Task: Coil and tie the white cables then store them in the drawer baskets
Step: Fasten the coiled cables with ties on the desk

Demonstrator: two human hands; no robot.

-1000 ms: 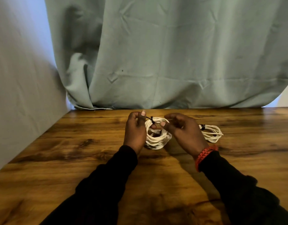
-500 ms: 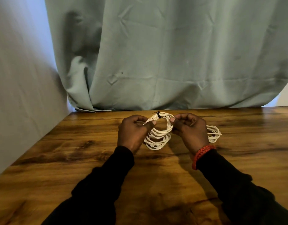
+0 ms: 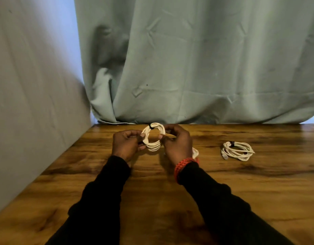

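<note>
Low in the frame, two dark sleeves lead up to the left hand [image 3: 126,145] and right hand [image 3: 177,144], whose curled fingers pinch a tied white coil [image 3: 153,138] at centre, above the desk [image 3: 82,183]. A second tied coil [image 3: 238,150] lies right of centre. Storing remains; no drawer baskets show. No writing is readable.

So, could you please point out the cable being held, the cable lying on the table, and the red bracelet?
held cable [image 3: 153,147]: head view, lower strands of the coil.
lying cable [image 3: 238,150]: head view, strands across the coil.
red bracelet [image 3: 183,164]: head view, band on the right wrist.
</note>
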